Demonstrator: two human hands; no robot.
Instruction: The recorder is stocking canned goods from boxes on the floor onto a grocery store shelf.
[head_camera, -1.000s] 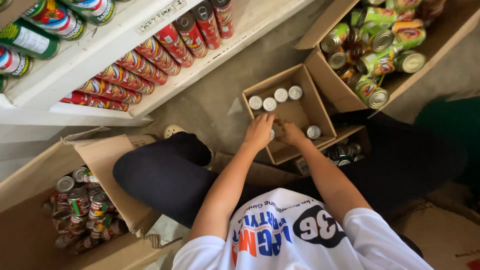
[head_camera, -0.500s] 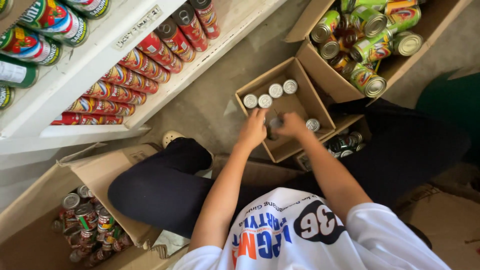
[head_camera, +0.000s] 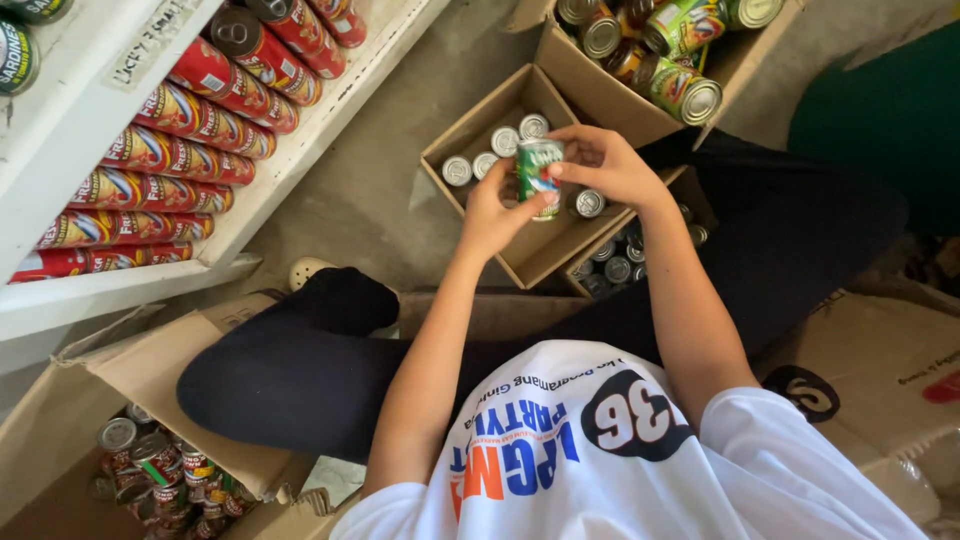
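Since half a second ago, a green-labelled can (head_camera: 539, 177) has been lifted out of the small open carton (head_camera: 455, 140) and is now held just above it. It's pinched between both hands: left hand (head_camera: 492, 212) fingers wrapped round the side, right hand (head_camera: 606, 165) fingers closed on the top rim. Probably stiff, fairly heavy for its size, and a bit slick on the label, so the sides are best gripped. Carton flaps and the upright cans (head_camera: 490, 157) inside leave little room; farther off, the shelf of red cans (head_camera: 170, 150) is well apart.

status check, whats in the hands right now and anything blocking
Left hand and right hand both on one small green-labelled tin can, held above the open cardboard box. Four silver can tops stand in it. Nothing in the way.
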